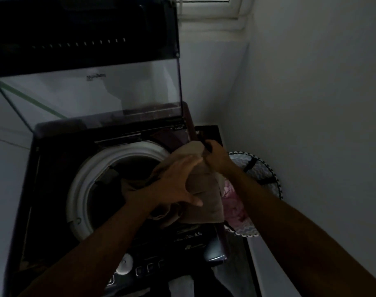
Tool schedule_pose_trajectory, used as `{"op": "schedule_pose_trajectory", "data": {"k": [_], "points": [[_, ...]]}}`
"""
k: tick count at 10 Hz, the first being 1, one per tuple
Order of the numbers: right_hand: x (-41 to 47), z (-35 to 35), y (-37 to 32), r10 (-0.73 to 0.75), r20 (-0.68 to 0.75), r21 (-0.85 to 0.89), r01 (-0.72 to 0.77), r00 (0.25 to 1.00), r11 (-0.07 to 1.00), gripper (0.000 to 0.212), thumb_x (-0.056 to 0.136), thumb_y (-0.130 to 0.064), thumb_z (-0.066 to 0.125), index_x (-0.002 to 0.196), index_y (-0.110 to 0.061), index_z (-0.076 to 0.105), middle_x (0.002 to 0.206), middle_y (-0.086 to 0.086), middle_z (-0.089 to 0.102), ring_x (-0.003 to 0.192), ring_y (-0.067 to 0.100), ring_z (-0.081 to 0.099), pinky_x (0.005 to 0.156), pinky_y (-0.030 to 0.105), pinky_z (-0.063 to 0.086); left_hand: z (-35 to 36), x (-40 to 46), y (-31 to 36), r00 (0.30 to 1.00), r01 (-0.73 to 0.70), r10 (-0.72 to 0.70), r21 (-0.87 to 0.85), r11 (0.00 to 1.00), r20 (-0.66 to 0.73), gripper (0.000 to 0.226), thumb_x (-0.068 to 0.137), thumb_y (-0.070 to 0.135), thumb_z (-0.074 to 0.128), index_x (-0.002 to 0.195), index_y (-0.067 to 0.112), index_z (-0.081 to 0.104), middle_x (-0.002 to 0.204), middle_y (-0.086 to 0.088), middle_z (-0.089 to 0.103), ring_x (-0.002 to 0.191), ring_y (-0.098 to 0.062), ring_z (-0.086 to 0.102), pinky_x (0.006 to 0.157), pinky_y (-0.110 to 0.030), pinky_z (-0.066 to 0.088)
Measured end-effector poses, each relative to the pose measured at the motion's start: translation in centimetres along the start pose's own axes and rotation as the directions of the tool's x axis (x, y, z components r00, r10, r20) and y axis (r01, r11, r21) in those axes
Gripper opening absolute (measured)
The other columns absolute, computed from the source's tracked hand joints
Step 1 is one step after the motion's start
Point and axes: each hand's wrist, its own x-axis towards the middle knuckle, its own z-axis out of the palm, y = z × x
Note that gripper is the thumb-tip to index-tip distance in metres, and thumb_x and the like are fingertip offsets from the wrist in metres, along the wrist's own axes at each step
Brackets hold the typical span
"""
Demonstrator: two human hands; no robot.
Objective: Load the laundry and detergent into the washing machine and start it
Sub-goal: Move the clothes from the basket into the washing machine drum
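A dark top-loading washing machine [54, 189] stands with its glass lid [97, 93] raised. Its white drum rim [80, 185] rings a dark opening with some cloth inside. A brown garment [204, 202] hangs over the drum's right edge. My right hand [217, 157] grips the garment's top end above the machine's right side. My left hand [174, 185] lies with spread fingers against the garment's middle. No detergent is in sight.
A round laundry basket [266, 176] with a zigzag pattern stands to the right of the machine, pink cloth [234, 200] inside. White walls close in on the right and left. The control panel with a white knob [124, 264] runs along the machine's front edge.
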Motion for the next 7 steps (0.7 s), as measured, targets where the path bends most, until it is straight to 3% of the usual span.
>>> {"op": "schedule_pose_trajectory", "data": {"k": [1,2,3,4,5,6,7], "points": [[-2.4,-1.6,3.4,0.095,0.402,-0.074,-0.071,0.911,0.995,0.055,0.092,-0.006,0.052,0.144,-0.003,0.036,0.144,0.019,0.045,0.132,0.033,0.044,0.091,0.017,0.034,2.4,1.2,1.3,0.994,-0.031,0.005,0.239,0.971,0.106,0.144,0.053,0.062,0.084,0.15,0.035,-0.018,0.153,0.001,-0.039,0.143,-0.025,-0.03,0.116,-0.053,0.0],[-4.2,-2.2,4.2,0.151,0.552,-0.119,-0.101,0.82,0.988,0.066,0.096,-0.008,0.056,0.152,-0.018,0.023,0.154,0.0,0.03,0.142,0.022,0.031,0.097,0.004,0.029,3.9,1.5,1.0,0.999,-0.03,0.014,0.335,0.942,0.049,0.15,0.047,0.07,0.08,0.147,0.036,-0.026,0.143,-0.004,-0.052,0.138,-0.027,-0.037,0.117,-0.059,0.006],[-2.8,1.2,4.4,0.008,0.477,0.012,-0.015,0.879,1.0,0.047,0.103,-0.028,0.04,0.146,-0.009,0.036,0.15,0.005,0.037,0.136,0.028,0.04,0.096,0.017,0.045,4.6,2.0,0.0,0.996,-0.048,0.07,0.316,0.948,-0.059,0.158,0.037,0.078,0.076,0.147,0.033,-0.027,0.151,-0.006,-0.042,0.144,-0.027,-0.028,0.118,-0.057,0.012],[-2.5,1.1,4.6,-0.003,0.286,-0.082,0.028,0.958,0.996,0.047,0.098,-0.033,0.052,0.131,0.001,0.053,0.134,0.023,0.055,0.121,0.035,0.055,0.077,0.026,0.052,4.5,2.1,-0.2,0.994,-0.042,0.067,0.282,0.958,-0.081,0.159,0.033,0.082,0.071,0.149,0.031,-0.025,0.156,-0.004,-0.032,0.148,-0.032,-0.01,0.117,-0.056,0.015],[-2.7,-0.6,3.4,-0.035,0.347,-0.249,0.128,0.937,0.96,0.054,0.076,-0.042,0.057,0.113,-0.002,0.064,0.115,0.021,0.065,0.107,0.037,0.06,0.076,0.026,0.04,4.4,2.2,-0.3,0.985,-0.023,0.06,0.222,0.975,-0.16,0.156,0.034,0.08,0.072,0.15,0.032,-0.02,0.16,0.001,-0.021,0.147,-0.033,0.008,0.116,-0.054,0.021],[-2.8,-1.6,2.2,-0.035,0.323,-0.257,0.123,0.946,0.958,0.047,0.059,-0.038,0.047,0.084,-0.001,0.065,0.09,0.022,0.068,0.089,0.036,0.064,0.069,0.03,0.038,4.3,2.6,-0.9,0.966,-0.031,0.075,0.178,0.984,-0.246,0.152,0.039,0.072,0.08,0.153,0.028,-0.011,0.162,0.003,-0.007,0.147,-0.028,0.011,0.115,-0.052,0.023],[-3.4,-3.1,-0.3,-0.014,0.249,-0.209,0.068,0.969,0.975,0.024,0.062,-0.036,0.043,0.057,-0.013,0.047,0.06,0.002,0.052,0.07,0.024,0.056,0.053,0.028,0.031,4.1,2.9,-0.6,0.947,-0.026,0.065,0.129,0.991,-0.314,0.144,0.046,0.062,0.085,0.154,0.028,-0.005,0.161,0.002,0.008,0.142,-0.025,0.024,0.114,-0.048,0.028]]}}
